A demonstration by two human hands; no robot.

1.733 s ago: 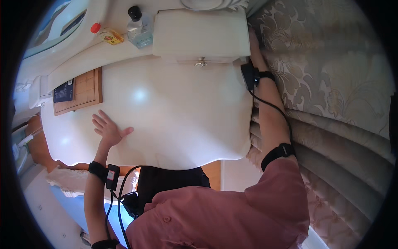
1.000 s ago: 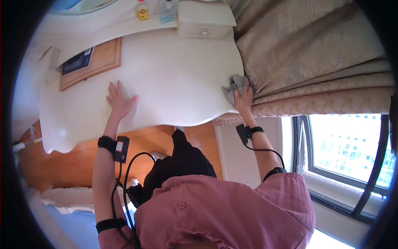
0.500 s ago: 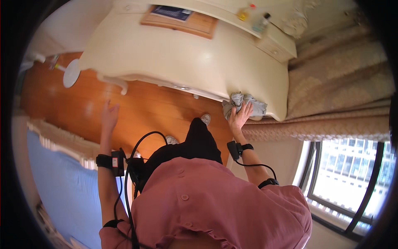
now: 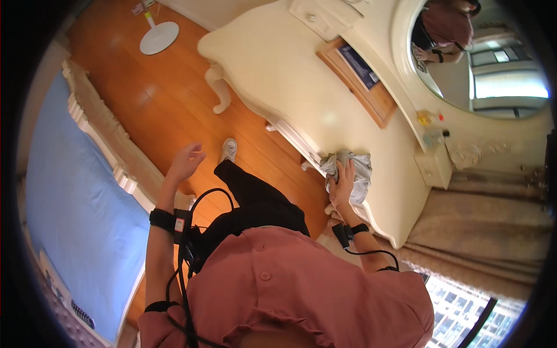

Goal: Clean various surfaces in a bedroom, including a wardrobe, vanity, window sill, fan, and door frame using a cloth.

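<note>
A crumpled grey cloth lies on the cream dressing table, by its front edge. My right hand presses down on this cloth, its fingers laid over the bunched fabric and keeping hold of it. Part of the cloth sticks out on both sides of the hand. Out to the left, my left hand hangs in the air above the wooden floor with nothing in it, its fingers apart and slightly bent.
On the table a wooden panel carries a dark blue booklet. Two small bottles, one yellow and one clear, stand near the round mirror. A bed with blue bedding is on the left. A white round base rests on the floor.
My view has turned, so the table now runs diagonally and the mirror shows. My right hand remains on the cloth; my left hand remains empty.
</note>
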